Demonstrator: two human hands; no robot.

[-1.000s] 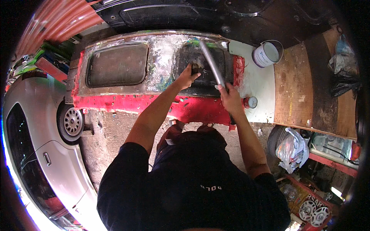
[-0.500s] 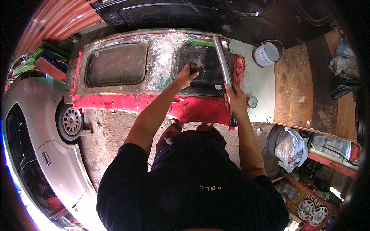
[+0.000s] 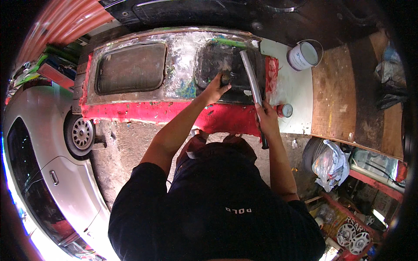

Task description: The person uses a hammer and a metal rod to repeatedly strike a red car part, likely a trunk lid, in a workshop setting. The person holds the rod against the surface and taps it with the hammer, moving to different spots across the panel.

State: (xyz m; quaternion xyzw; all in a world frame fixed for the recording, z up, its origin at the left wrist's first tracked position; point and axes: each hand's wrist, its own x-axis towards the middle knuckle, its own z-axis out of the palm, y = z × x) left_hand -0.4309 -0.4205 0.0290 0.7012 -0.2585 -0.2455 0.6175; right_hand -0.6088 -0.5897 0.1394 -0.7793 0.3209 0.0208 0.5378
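Note:
A worn vehicle panel (image 3: 180, 61) with white, green and blue paint patches lies in front of me, with two recessed areas. My left hand (image 3: 212, 92) is closed around a small dark block (image 3: 225, 78) over the black right recess. In my right hand (image 3: 267, 114) is a long silver metal bar (image 3: 251, 73) with a dark lower end. Its far end lies over the same recess, to the right of the block; whether it touches the panel I cannot tell. Red cloth (image 3: 156, 114) sticks out from under the panel.
A paint bucket (image 3: 301, 56) and a small red can (image 3: 284, 110) stand on the white board (image 3: 296, 93) at the right. Beyond it is a wooden board (image 3: 333, 87). A silver car (image 3: 56, 143) stands at the left. Plastic bags (image 3: 329, 167) hang at the lower right.
The bar's far end has come slightly nearer to me. My left hand has shifted a little right and nearer with the block. The view has tilted slightly.

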